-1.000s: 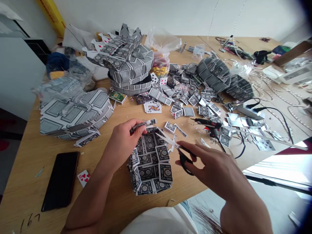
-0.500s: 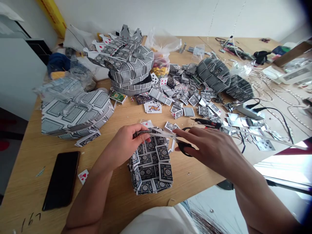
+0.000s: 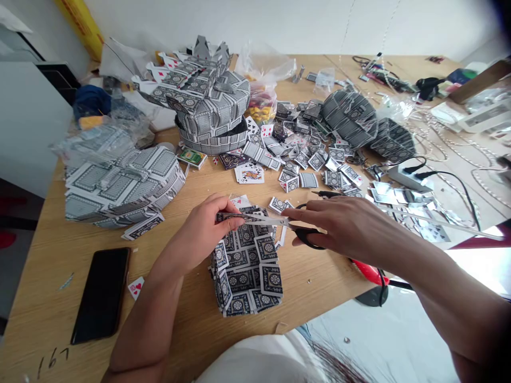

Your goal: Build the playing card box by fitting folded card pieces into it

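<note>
Between the thumb and fingers of my left hand [image 3: 207, 226] is a narrow piece of playing card [image 3: 228, 216], held edge-on above the table. My right hand [image 3: 339, 226] grips the black handles of a pair of scissors [image 3: 275, 220]. The blades point left and lie along the card piece; their tips reach my left fingers. Below both hands stands a box-like form covered in dark patterned playing cards [image 3: 247, 271]. Its upper end is partly hidden by my left hand and the blades. A loose card [image 3: 280, 205] lies just behind the scissors.
Larger card-covered shapes stand at left [image 3: 123, 183] and back, a tiered one [image 3: 211, 106] among them. Folded cards [image 3: 303, 143] are heaped behind. A phone [image 3: 101, 295] lies front left. A glue gun [image 3: 369, 271] with a red handle is under my right arm, near a power strip [image 3: 411, 175].
The scissors have closed further, their handles drawing together along the card piece. My right forearm has shifted, uncovering the red handle beneath it. My left hand stays nearly still.
</note>
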Action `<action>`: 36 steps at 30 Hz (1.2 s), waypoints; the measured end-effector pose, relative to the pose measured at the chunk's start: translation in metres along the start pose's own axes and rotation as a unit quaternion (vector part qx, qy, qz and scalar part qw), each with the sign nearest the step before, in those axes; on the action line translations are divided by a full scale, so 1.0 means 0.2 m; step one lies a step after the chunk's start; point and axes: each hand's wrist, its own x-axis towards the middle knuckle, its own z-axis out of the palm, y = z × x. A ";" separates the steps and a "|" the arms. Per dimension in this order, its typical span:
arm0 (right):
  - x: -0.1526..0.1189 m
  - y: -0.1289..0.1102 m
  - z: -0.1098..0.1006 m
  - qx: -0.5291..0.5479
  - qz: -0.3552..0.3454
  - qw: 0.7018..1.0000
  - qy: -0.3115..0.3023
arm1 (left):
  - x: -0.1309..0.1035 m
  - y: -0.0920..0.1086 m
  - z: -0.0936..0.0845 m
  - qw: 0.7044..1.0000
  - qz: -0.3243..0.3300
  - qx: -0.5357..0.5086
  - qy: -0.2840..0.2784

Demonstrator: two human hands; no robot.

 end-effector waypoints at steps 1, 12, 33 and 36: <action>0.01 0.00 0.00 0.004 -0.003 1.000 -0.007 | 0.00 0.00 0.00 1.000 0.001 -0.003 -0.004; 0.07 0.04 -0.03 0.030 -0.047 0.998 -0.042 | 0.00 0.03 0.00 0.994 0.095 0.045 -0.030; 0.14 0.01 -0.02 -0.036 -0.065 0.997 -0.013 | 0.00 0.05 0.07 0.980 0.163 0.101 0.059; 0.16 0.01 -0.02 -0.040 -0.069 0.997 -0.005 | 0.01 0.04 0.07 0.981 0.164 0.083 0.057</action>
